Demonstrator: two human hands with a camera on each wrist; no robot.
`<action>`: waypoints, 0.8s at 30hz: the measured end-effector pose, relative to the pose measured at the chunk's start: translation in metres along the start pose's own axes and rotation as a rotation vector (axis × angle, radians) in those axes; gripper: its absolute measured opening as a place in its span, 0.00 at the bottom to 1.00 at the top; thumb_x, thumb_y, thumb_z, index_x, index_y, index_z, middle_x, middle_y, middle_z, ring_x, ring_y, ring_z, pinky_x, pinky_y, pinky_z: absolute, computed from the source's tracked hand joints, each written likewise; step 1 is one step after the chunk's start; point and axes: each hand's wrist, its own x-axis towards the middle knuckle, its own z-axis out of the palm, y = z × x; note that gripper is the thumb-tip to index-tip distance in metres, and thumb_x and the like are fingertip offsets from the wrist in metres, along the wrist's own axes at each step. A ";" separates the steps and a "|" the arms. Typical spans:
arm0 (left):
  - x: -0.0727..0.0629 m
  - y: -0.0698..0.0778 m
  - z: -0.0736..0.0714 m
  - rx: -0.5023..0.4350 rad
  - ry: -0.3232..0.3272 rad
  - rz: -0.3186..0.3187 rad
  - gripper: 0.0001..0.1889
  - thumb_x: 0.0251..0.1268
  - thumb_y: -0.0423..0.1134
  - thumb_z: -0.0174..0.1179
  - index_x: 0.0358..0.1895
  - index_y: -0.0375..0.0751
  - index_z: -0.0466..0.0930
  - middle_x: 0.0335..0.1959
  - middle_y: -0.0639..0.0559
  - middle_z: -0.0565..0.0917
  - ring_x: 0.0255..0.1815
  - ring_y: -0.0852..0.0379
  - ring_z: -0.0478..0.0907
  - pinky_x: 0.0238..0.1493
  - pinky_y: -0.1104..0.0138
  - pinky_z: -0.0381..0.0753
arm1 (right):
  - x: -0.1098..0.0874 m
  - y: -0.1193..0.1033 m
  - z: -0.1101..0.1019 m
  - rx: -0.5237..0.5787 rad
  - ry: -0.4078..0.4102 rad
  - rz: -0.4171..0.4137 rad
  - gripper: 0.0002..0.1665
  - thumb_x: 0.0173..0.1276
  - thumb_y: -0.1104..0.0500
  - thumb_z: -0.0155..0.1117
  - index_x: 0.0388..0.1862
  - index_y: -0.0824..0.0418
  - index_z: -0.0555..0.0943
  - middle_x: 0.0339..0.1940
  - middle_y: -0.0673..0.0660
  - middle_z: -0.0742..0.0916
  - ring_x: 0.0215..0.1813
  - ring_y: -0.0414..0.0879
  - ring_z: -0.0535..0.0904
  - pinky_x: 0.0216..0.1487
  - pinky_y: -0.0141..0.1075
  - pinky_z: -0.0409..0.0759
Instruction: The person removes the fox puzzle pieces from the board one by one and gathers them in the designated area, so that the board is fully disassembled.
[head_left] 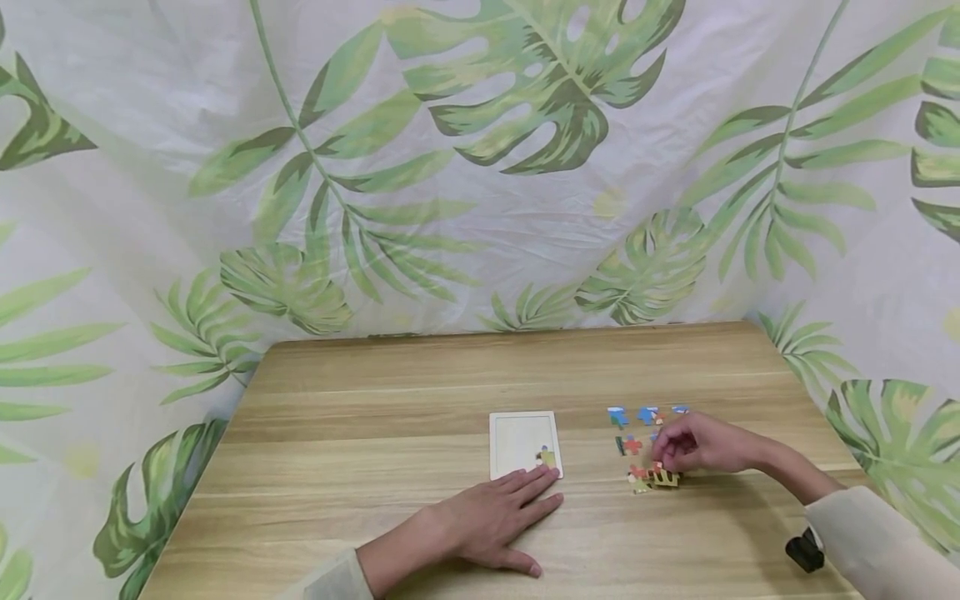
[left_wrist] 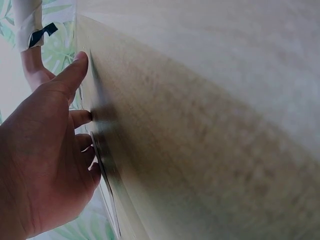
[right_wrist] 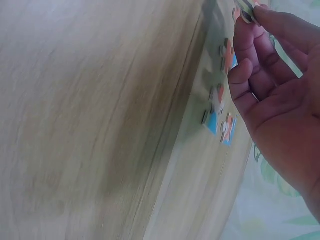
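Note:
In the head view, my left hand (head_left: pixel 498 518) lies flat with fingers spread, its fingertips on the lower edge of a pale puzzle tray (head_left: pixel 513 442). A jigsaw piece (head_left: pixel 547 457) sits in the tray's lower right corner. To the right, my right hand (head_left: pixel 701 443) pinches a yellowish jigsaw piece (head_left: pixel 665 477) between thumb and fingers. The right wrist view shows that pinched piece (right_wrist: pixel 247 11) edge-on at the fingertips. Loose jigsaw pieces in blue, red and yellow lie around this hand, such as a red one (head_left: pixel 633 446); the hand hides some of them.
Both hands are over a wood-grain table (head_left: pixel 337 442). A leaf-patterned curtain (head_left: pixel 450 208) hangs behind and beside it. A small black object (head_left: pixel 806 550) is by the right sleeve (head_left: pixel 862 525).

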 end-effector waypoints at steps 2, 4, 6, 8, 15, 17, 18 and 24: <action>0.000 0.000 0.000 -0.001 -0.001 0.000 0.48 0.76 0.77 0.39 0.87 0.46 0.54 0.88 0.41 0.51 0.88 0.49 0.49 0.84 0.62 0.57 | -0.002 0.000 -0.001 -0.006 -0.003 0.001 0.07 0.75 0.69 0.67 0.49 0.64 0.87 0.40 0.61 0.90 0.39 0.40 0.85 0.39 0.33 0.87; 0.000 0.000 0.000 0.001 -0.001 -0.001 0.48 0.76 0.77 0.39 0.87 0.46 0.54 0.88 0.42 0.51 0.88 0.49 0.49 0.84 0.62 0.57 | -0.004 0.000 -0.001 -0.012 -0.005 0.009 0.08 0.74 0.69 0.67 0.49 0.65 0.87 0.39 0.60 0.90 0.39 0.39 0.85 0.39 0.33 0.87; 0.000 0.000 0.000 0.005 -0.001 -0.002 0.48 0.76 0.77 0.39 0.87 0.46 0.54 0.88 0.42 0.51 0.88 0.49 0.49 0.84 0.62 0.57 | -0.006 -0.001 -0.002 -0.023 -0.007 0.016 0.08 0.74 0.70 0.67 0.49 0.65 0.87 0.39 0.60 0.90 0.39 0.38 0.84 0.39 0.33 0.87; 0.000 0.000 0.000 0.007 0.000 -0.002 0.48 0.76 0.77 0.39 0.86 0.46 0.55 0.88 0.42 0.51 0.88 0.49 0.49 0.84 0.62 0.57 | -0.007 0.000 -0.002 -0.038 -0.006 0.021 0.07 0.74 0.69 0.68 0.48 0.65 0.87 0.38 0.59 0.90 0.39 0.38 0.84 0.38 0.33 0.87; -0.001 -0.001 0.001 -0.006 0.007 0.001 0.48 0.76 0.76 0.40 0.87 0.46 0.54 0.88 0.41 0.51 0.88 0.49 0.48 0.84 0.61 0.57 | -0.011 0.007 -0.001 -0.078 0.007 0.014 0.06 0.74 0.69 0.68 0.47 0.63 0.88 0.39 0.56 0.90 0.38 0.35 0.83 0.37 0.32 0.86; -0.001 -0.001 0.002 -0.016 0.006 0.001 0.48 0.76 0.76 0.40 0.87 0.46 0.54 0.88 0.41 0.50 0.88 0.49 0.48 0.84 0.61 0.56 | -0.012 0.007 -0.001 -0.094 0.016 0.011 0.07 0.74 0.69 0.68 0.47 0.62 0.88 0.40 0.55 0.91 0.38 0.35 0.83 0.37 0.31 0.86; -0.001 -0.001 0.002 -0.019 0.007 0.001 0.48 0.76 0.76 0.40 0.87 0.46 0.54 0.88 0.41 0.50 0.88 0.49 0.48 0.84 0.61 0.56 | -0.013 0.007 -0.001 -0.102 0.020 0.010 0.07 0.74 0.69 0.68 0.47 0.62 0.88 0.40 0.54 0.91 0.38 0.35 0.83 0.37 0.31 0.86; 0.000 -0.001 0.002 -0.013 0.012 0.003 0.48 0.76 0.76 0.40 0.86 0.46 0.55 0.88 0.41 0.50 0.88 0.49 0.48 0.84 0.61 0.56 | -0.016 0.007 0.001 -0.090 0.045 0.039 0.07 0.74 0.70 0.68 0.46 0.63 0.88 0.41 0.55 0.91 0.38 0.38 0.83 0.36 0.32 0.85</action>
